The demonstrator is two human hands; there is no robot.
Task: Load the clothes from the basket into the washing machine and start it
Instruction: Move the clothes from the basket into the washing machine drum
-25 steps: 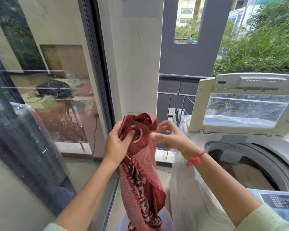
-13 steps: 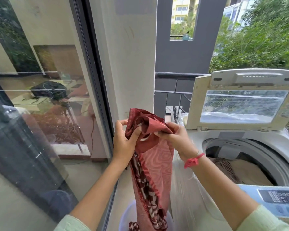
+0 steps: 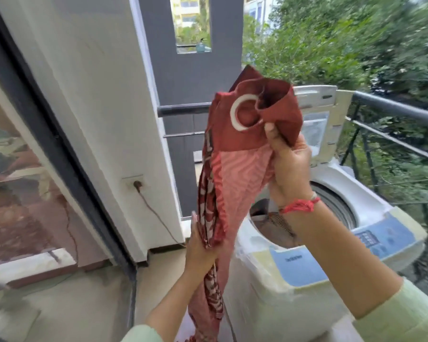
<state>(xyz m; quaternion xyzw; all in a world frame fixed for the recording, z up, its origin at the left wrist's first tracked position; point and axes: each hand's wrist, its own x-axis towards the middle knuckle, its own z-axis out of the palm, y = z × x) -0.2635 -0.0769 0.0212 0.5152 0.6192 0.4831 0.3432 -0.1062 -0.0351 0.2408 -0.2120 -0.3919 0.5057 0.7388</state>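
Left hand [image 3: 200,253] now grips cloth [image 3: 235,183] lower down; right hand [image 3: 290,166] pinches its top, raised at 9 o'clock of washer [image 3: 265,307]. Drum [image 3: 336,203] holds some laundry [image 3: 279,228]; this piece and starting seemingly remain.

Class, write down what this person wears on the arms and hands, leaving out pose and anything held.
Pale green sleeves: the left sleeve and right sleeve stop short, leaving the forearms bare. The right hand has a red thread band tied at its wrist, a thin pale strand beside it. The left hand shows no ring or band.
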